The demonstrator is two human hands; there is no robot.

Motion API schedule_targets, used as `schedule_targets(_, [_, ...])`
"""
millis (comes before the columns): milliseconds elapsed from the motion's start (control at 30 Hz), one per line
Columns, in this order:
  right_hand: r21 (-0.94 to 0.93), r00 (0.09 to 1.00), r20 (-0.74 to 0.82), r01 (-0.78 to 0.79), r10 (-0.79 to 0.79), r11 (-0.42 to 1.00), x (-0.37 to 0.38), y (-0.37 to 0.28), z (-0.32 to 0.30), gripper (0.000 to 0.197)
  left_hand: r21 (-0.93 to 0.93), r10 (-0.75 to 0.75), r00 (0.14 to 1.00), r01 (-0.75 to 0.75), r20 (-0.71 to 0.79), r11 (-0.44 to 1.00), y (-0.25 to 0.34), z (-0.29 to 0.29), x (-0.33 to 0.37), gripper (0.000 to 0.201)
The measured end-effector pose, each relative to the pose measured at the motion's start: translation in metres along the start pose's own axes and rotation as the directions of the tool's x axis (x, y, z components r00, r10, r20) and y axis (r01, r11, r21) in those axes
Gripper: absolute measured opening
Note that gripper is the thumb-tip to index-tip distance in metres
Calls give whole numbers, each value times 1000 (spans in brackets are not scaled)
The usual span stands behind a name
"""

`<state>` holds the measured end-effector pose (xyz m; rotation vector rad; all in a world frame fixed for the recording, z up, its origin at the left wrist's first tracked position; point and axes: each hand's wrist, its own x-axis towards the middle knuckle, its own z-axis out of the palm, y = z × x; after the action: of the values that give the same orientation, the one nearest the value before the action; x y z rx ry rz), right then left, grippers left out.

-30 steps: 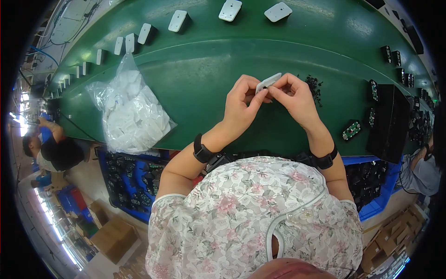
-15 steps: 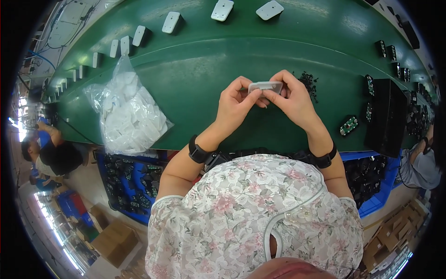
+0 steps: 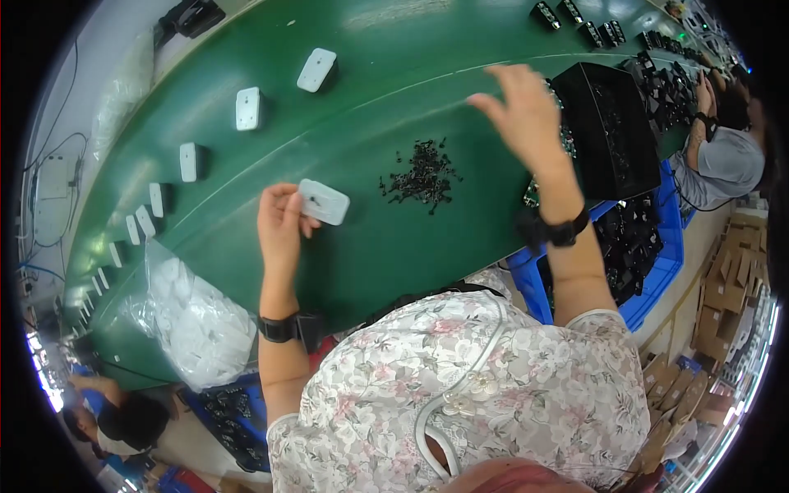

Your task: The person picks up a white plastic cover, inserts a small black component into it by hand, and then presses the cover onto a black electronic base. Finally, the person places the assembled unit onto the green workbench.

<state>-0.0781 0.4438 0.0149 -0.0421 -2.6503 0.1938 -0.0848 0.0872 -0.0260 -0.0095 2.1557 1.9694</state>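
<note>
My left hand (image 3: 280, 223) grips a white rounded plastic housing (image 3: 327, 203) by its left edge, between thumb and fingers, over the green table (image 3: 362, 271). My right hand (image 3: 526, 115) is raised at the right with fingers and thumb apart, holding nothing. Green circuit boards (image 3: 567, 138) lie just right of it, partly hidden behind the hand and forearm. Between my two hands a pile of small black parts (image 3: 423, 176) is spread on the table.
White housings (image 3: 248, 108) stand in a curved row at the far left. A clear bag of white parts (image 3: 201, 324) lies at the near left. On the right are a black box (image 3: 604, 131), black assemblies (image 3: 546, 15), a blue crate (image 3: 662, 267) and a seated person (image 3: 723, 160).
Both hands held the housing together. My right hand has let go and moved right, towards the circuit boards; my left has carried the housing left. The whole view has turned to the right.
</note>
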Motion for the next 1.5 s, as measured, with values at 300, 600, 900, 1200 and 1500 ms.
schedule_targets(300, [-371,910,308,-153,277,916,-1,101,10,46,710,285,958,-169,-46,684,8,0,14,30])
schedule_targets(600, [348,905,387,-322,178,881,17,80,27,43,844,517,851,-344,95,412,-1,18,-6,54])
schedule_targets(900, [409,949,311,-186,55,893,17,21,20,40,711,581,792,-519,189,475,-16,14,-5,51])
schedule_targets(1200, [681,803,193,304,-563,666,-2,-130,32,41,413,540,841,-496,12,764,-13,11,-8,55])
schedule_targets(1500, [680,778,221,310,-589,664,-4,-146,43,40,515,560,821,-530,112,673,-21,5,-12,51])
